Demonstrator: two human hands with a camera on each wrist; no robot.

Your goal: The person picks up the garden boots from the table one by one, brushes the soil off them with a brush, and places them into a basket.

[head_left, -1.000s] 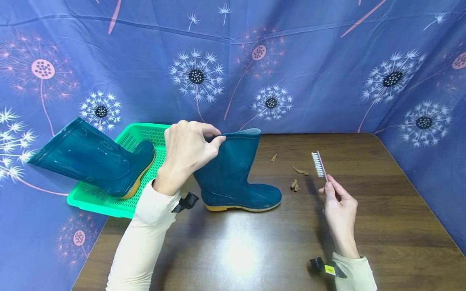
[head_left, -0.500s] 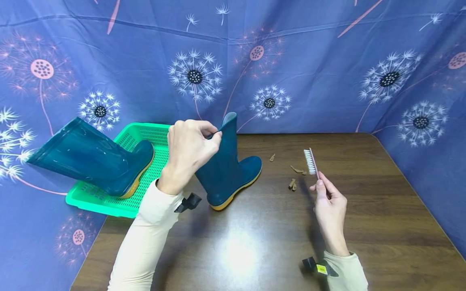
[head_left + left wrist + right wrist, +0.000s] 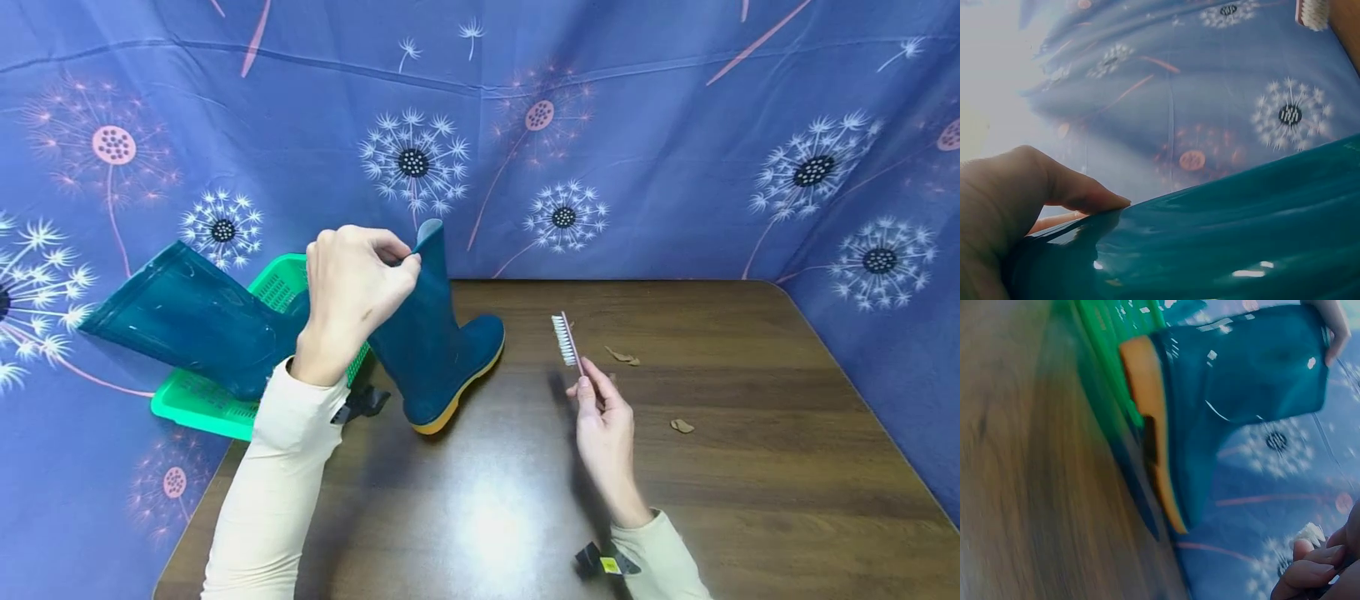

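Observation:
My left hand (image 3: pixel 356 296) pinches the top rim of a teal rubber boot (image 3: pixel 438 333) with a yellow sole. In the left wrist view, thumb and fingers press that rim (image 3: pixel 1210 231) together. The boot stands nearly upright, its toe turned to the far right. In the right wrist view its sole (image 3: pixel 1150 412) shows side-on, and I cannot tell whether it touches the table. My right hand (image 3: pixel 606 429) grips a small scrub brush (image 3: pixel 567 342) by its thin pinkish handle, white bristles facing left towards the boot. A gap separates brush and boot.
At the left, a matching boot (image 3: pixel 202 321) lies tilted in a green plastic basket (image 3: pixel 202 408), partly behind my left arm. Brown flaky scraps, one curled (image 3: pixel 622 357) and one smaller (image 3: pixel 682 426), lie on the wooden table (image 3: pixel 750 500). A dandelion-patterned blue cloth (image 3: pixel 637 125) hangs behind.
The boot has swivelled, its toe swinging away from me, and has shifted left with my left hand. My right hand has carried the brush leftward. A brown scrap now lies farther right.

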